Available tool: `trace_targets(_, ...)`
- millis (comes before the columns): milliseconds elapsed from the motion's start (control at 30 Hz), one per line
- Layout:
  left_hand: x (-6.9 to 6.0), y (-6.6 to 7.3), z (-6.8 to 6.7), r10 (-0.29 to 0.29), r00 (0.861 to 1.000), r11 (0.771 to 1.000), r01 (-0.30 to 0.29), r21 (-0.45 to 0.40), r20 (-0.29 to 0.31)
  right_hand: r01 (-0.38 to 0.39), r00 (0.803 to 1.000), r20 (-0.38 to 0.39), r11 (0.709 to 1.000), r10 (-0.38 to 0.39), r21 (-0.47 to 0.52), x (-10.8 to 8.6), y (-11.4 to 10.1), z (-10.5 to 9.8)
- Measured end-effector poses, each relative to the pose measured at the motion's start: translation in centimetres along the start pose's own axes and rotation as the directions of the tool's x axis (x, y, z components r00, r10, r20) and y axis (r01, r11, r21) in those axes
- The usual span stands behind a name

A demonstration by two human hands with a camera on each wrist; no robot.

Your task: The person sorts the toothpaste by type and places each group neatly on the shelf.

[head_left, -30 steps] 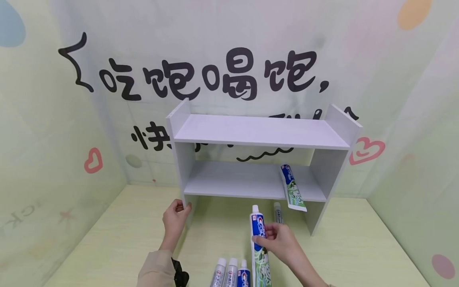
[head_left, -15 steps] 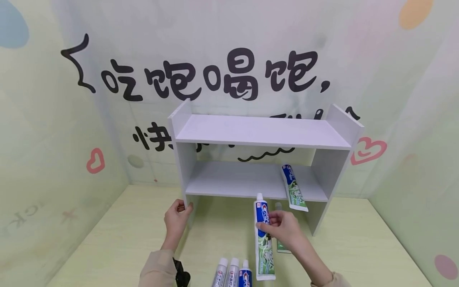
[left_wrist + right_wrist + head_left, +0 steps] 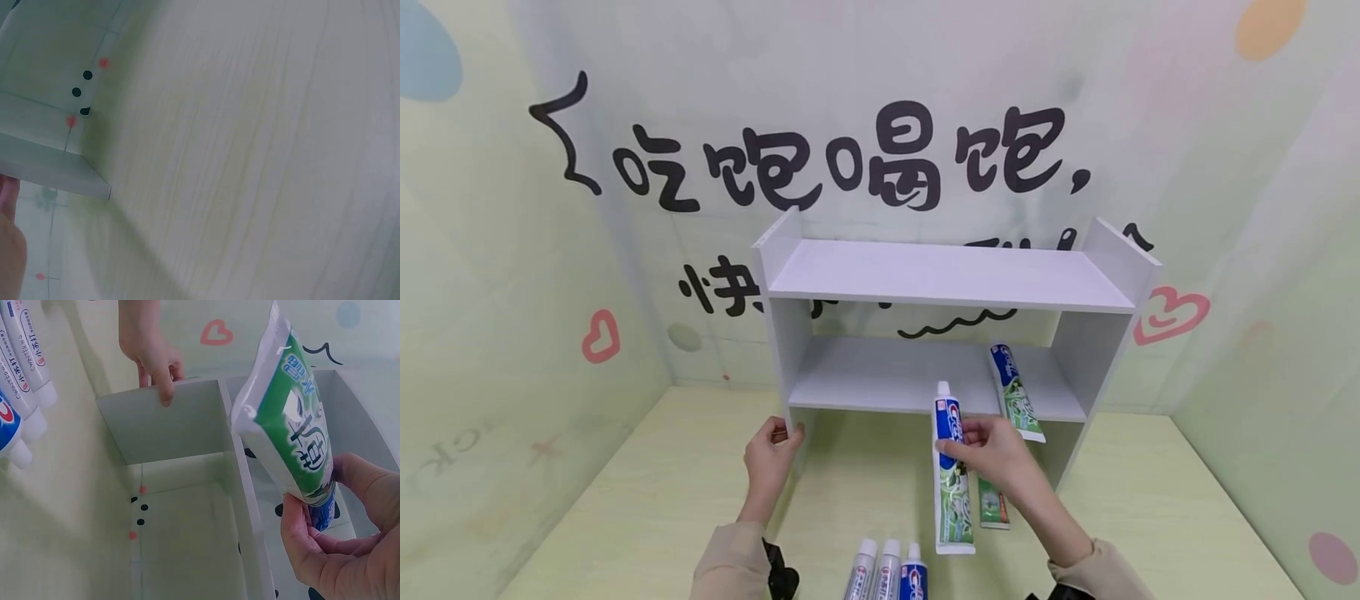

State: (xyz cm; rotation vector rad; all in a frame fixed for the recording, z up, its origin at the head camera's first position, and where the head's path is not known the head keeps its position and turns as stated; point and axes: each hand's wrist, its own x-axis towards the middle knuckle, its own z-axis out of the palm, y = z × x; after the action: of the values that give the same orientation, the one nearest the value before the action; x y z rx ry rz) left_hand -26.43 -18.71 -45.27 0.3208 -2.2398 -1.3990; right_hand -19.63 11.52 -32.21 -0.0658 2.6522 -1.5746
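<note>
My right hand (image 3: pixel 1000 458) pinches a blue, white and green toothpaste tube (image 3: pixel 953 508) by its side, thumb in front. In the head view the tube stands cap up, before the middle board of a white two-tier shelf (image 3: pixel 947 271). My left hand (image 3: pixel 769 458) grips the shelf's left side panel low down, and in the right wrist view its thumb lies over the panel edge (image 3: pixel 169 425). A similar tube (image 3: pixel 1015 396) lies on the middle board near the right end, its bottom overhanging the front. Below, a green-ended tube (image 3: pixel 994 507) is partly hidden behind my right hand.
At the table's near edge lie two silver-white tubes (image 3: pixel 861 575) and a blue one (image 3: pixel 913 579), side by side and cut off by the frame. The shelf stands on a pale wood table (image 3: pixel 647 500), before a printed backdrop (image 3: pixel 880 50).
My right hand has raised the toothpaste tube and brought it slightly right, toward the middle board. The left hand keeps its grip on the side panel.
</note>
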Motion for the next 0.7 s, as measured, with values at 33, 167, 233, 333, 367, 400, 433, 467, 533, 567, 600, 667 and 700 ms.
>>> trace_targets(33,0.0,0.0,0.0,-0.001,1.000,1.000,0.001,0.000,-0.001,-0.003,1.000,-0.001,1.000,0.003,-0.006,0.1,-0.1,0.0)
trace_targets(167,0.0,-0.1,0.0,-0.003,1.000,1.000,0.003,0.003,-0.004,-0.025,1.000,-0.009,0.999,0.024,-0.027,0.6,-0.4,-0.3)
trace_targets(233,0.0,-0.1,0.0,-0.002,1.000,1.000,0.002,0.005,-0.004,-0.031,1.000,-0.007,0.999,0.030,-0.029,0.8,-0.5,-0.4)
trace_targets(333,0.0,-0.1,0.1,-0.002,1.000,1.000,0.002,0.011,-0.005,-0.036,0.999,0.001,0.999,0.036,-0.036,1.2,-0.6,-0.6)
trace_targets(367,0.0,-0.1,0.1,-0.002,1.000,1.000,0.002,0.013,-0.005,-0.040,0.999,0.000,0.999,0.040,-0.037,1.3,-0.7,-0.7)
trace_targets(400,0.0,-0.1,0.1,0.000,1.000,1.000,0.000,0.015,-0.003,-0.043,0.999,0.002,0.998,0.043,-0.039,1.4,-0.7,-0.7)
trace_targets(433,0.0,-0.1,0.1,0.000,1.000,1.000,0.000,0.016,-0.003,-0.045,0.999,0.001,0.998,0.045,-0.041,1.5,-0.7,-0.8)
trace_targets(467,0.0,-0.1,0.1,0.000,1.000,1.000,0.000,0.015,-0.003,-0.046,0.999,0.001,0.998,0.046,-0.043,1.7,-0.8,-0.9)
trace_targets(533,0.0,-0.1,0.1,-0.001,1.000,1.000,0.001,0.014,-0.002,-0.048,0.999,-0.002,0.998,0.048,-0.042,1.9,-0.9,-1.0)
trace_targets(567,0.0,-0.1,0.1,-0.001,1.000,1.000,0.001,0.014,-0.003,-0.048,0.999,-0.001,0.998,0.048,-0.038,2.1,-1.0,-1.0)
trace_targets(600,0.0,-0.1,0.1,-0.002,1.000,1.000,0.002,0.014,-0.003,-0.045,0.999,0.001,0.998,0.046,-0.041,2.2,-1.1,-1.1)
trace_targets(667,0.0,-0.1,0.1,-0.004,1.000,1.000,0.004,0.013,-0.007,-0.041,0.999,0.005,0.998,0.042,-0.046,2.5,-1.3,-1.2)
trace_targets(700,0.0,-0.1,0.1,-0.004,1.000,1.000,0.004,0.012,-0.008,-0.036,0.999,0.008,0.998,0.037,-0.049,2.6,-1.5,-1.3)
